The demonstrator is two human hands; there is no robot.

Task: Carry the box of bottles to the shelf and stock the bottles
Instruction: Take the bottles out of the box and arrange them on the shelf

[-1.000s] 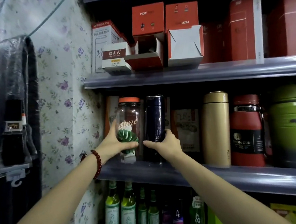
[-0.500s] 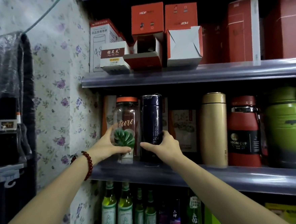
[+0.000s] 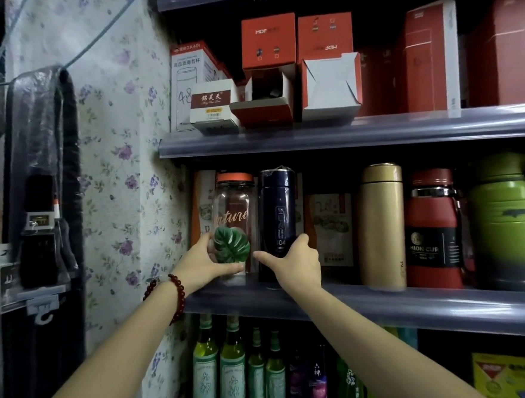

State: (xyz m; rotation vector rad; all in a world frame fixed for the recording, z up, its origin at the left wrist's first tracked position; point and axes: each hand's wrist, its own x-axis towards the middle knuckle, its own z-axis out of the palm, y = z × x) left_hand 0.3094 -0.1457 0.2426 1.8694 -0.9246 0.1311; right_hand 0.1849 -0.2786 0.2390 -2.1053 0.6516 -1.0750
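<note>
Bare skin first: my two forearms reach up toward the middle shelf (image 3: 387, 311), a red bead bracelet (image 3: 174, 290) on my left wrist. My left hand (image 3: 202, 263) is curled round the lower part of the clear glass bottle with the orange lid and the green leaf print (image 3: 235, 222), thumb running under the leaf and fingers behind the glass. My right hand (image 3: 293, 263) wraps the base of the tall dark navy metal flask (image 3: 279, 216), thumb pointing toward the glass bottle.

Compared with a second ago, little has shifted: both bottles stand at the shelf's left end as they did, upright and close together, and my hands have kept their holds. The glass bottle's leaf print looks turned slightly, so I judge I have been squaring the labels forward rather than carrying anything. That means these two are as good as stocked; what is left is letting go and fetching more. The box they came from is not in view.

Right of the navy flask, with a gap between, stand a gold cylindrical flask (image 3: 381, 224), a red jug-shaped bottle (image 3: 432, 230) and a green insulated bottle (image 3: 505, 222). Behind the navy flask, printed cartons (image 3: 330, 228) lean against the back. Above it, red and white cardboard boxes (image 3: 299, 72) fill the upper shelf.
</note>
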